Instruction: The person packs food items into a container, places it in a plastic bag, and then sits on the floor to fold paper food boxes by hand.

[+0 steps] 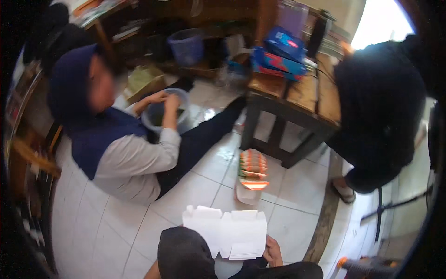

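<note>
My right hand (273,251) grips the right edge of an unfolded white cardboard box blank (226,230). The blank lies spread above my lap, its flaps and middle crease showing. My left hand is out of view. A bit of skin shows beside my dark-clad left knee (184,247), but which part of me it is I cannot tell. Beyond the blank, a row of orange-and-white packs or folded cartons (253,164) stands on the tiled floor (209,185); blur hides what exactly they are.
A seated person (129,153) on the left has both hands at a translucent plastic bucket (150,118). A wooden table (327,101) bears blue and red packages (278,62). At right stands another person in dark clothes (379,115), near a black stand (379,209). A purple bin (186,47) sits behind.
</note>
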Tool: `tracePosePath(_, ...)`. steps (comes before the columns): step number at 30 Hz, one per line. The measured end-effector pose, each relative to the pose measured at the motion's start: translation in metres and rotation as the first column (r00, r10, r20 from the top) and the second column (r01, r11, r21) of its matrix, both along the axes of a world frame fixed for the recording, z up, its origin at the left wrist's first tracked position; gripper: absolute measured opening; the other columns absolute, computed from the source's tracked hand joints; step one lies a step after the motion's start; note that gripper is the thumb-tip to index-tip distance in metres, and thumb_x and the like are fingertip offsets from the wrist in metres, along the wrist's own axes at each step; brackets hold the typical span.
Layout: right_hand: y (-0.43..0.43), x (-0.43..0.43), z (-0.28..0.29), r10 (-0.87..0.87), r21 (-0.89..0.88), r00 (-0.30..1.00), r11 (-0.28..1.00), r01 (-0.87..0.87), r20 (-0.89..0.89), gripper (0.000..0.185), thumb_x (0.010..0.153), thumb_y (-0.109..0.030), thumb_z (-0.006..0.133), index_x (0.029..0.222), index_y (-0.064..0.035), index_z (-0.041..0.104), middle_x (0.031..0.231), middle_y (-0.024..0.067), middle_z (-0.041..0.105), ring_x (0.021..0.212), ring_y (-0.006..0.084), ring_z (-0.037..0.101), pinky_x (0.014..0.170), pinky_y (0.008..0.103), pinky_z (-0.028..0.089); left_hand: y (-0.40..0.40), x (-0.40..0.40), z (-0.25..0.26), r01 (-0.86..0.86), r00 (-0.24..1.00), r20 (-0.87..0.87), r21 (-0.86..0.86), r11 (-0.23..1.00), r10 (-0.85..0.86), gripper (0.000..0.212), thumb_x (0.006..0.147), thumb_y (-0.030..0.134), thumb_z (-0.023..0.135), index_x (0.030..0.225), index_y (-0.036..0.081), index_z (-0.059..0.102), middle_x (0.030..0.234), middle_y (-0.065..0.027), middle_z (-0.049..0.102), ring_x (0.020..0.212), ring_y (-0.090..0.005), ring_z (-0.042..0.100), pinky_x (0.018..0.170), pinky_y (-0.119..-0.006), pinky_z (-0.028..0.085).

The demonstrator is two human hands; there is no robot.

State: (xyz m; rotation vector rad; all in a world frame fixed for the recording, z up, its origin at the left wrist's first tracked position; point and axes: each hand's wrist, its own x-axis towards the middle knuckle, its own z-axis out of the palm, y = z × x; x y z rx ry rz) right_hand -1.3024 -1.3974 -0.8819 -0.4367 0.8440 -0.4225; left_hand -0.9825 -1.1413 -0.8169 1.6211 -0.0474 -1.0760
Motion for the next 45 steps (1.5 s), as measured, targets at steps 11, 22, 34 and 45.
tracePosePath(11,-0.002,0.024,0.047,0.019,0.048,0.975,0.999,-0.008,-0.221,0.022,0.102,-0.016,0.055,0.111,0.0012,0.065,0.098,0.0066,0.069,0.086,0.0129,0.064,0.074,0.0288,0.052,-0.007,0.005,-0.011,0.248,0.968,-0.012,0.142,0.958,-0.249,0.109,0.059,0.031,0.091,0.152,0.012,0.037,0.15,-0.0166,0.041,0.143,-0.0353,0.036,0.117,-0.049,0.028)
tracePosePath(22,0.033,0.035,-0.005,0.124,-0.027,0.991,0.992,-0.125,-0.045,0.02,0.107,-0.02,0.052,0.099,-0.0063,0.064,0.084,-0.0035,0.062,0.072,0.0026,0.053,0.061,0.0204,0.043,0.004,0.005,-0.005,0.365,0.919,0.012,0.35,0.862,-0.394,0.108,0.062,0.03,0.09,0.153,0.013,0.035,0.152,-0.0163,0.038,0.144,-0.0347,0.034,0.117,-0.05,0.027)
tracePosePath(34,0.004,0.054,0.089,0.158,0.142,0.954,0.97,-0.199,0.254,0.04,0.1,-0.017,0.06,0.134,0.0027,0.056,0.123,0.0096,0.067,0.108,0.0149,0.065,0.094,0.0302,0.053,0.059,0.004,0.017,0.141,0.974,0.125,0.319,0.937,-0.189,0.106,0.065,0.029,0.088,0.154,0.014,0.032,0.155,-0.016,0.034,0.145,-0.0341,0.033,0.118,-0.051,0.027)
tracePosePath(45,0.043,0.029,0.036,0.02,0.079,0.999,0.997,-0.017,-0.039,0.036,0.097,-0.021,0.063,0.125,0.0024,0.06,0.112,0.0093,0.068,0.101,0.0205,0.067,0.089,0.0351,0.055,0.09,-0.008,0.0,-0.067,0.979,0.205,0.339,0.938,-0.004,0.106,0.067,0.027,0.087,0.156,0.015,0.03,0.157,-0.0157,0.031,0.146,-0.0335,0.031,0.118,-0.052,0.026)
